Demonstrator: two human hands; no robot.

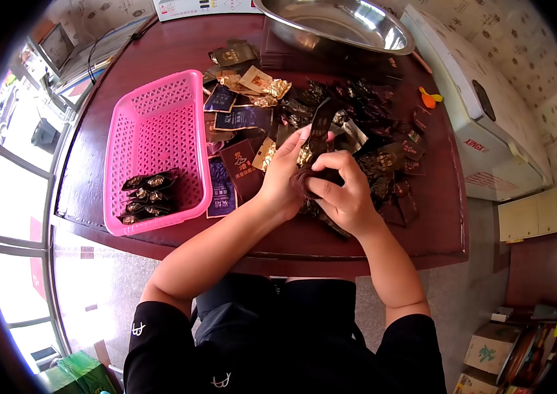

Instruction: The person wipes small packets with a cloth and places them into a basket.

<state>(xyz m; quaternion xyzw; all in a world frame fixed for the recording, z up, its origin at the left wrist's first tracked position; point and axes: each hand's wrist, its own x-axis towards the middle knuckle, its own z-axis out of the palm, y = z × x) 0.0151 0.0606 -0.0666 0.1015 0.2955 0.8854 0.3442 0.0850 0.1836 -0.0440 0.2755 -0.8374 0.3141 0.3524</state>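
Near the middle of the dark red table, my left hand [283,172] is closed round a dark packet [321,121] whose upper end sticks up above the fingers. My right hand [344,190] is closed beside it, thumb and forefinger pinching dark brown material [304,180] at the packet's lower part. Whether this is one packet or two is unclear. Behind and right of the hands lies a heap of dark shiny packets [383,164]. To the left are blue packets [244,118], gold packets [258,79] and a dark red one [242,167].
A pink perforated basket [201,151] stands at the left, with several dark packets [150,194] in its near corner. A steel basin [337,26] is at the back. A white box-shaped appliance [488,125] stands at the right, near an orange and yellow item [429,98].
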